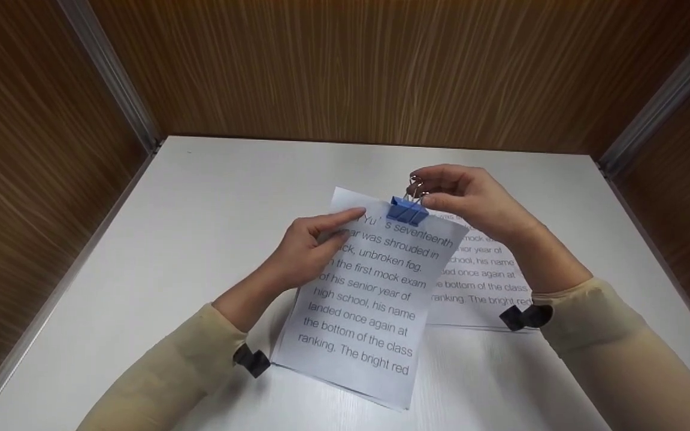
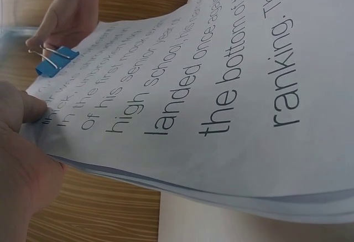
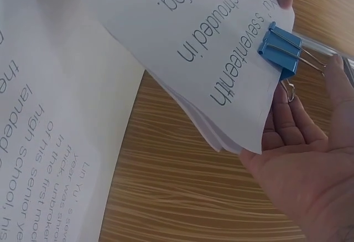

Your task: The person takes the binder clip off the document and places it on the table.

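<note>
A stack of printed sheets (image 1: 363, 311) is held tilted above the table, and a blue binder clip (image 1: 408, 211) sits on its top edge. My left hand (image 1: 309, 248) grips the stack's left side near the top, thumb over the printed face and the other fingers partly hidden. At the top, my right hand (image 1: 471, 194) pinches the clip's wire handles between thumb and fingers. The right wrist view shows the thumb against one handle of the binder clip (image 3: 281, 51), with fingers behind the paper side. The sheets' lower corners fan slightly apart.
A second printed stack of sheets (image 1: 477, 308) lies flat on the white table (image 1: 159, 251), partly behind the held sheets and right arm. Wood-grain panels (image 1: 345, 72) wall in the back and both sides.
</note>
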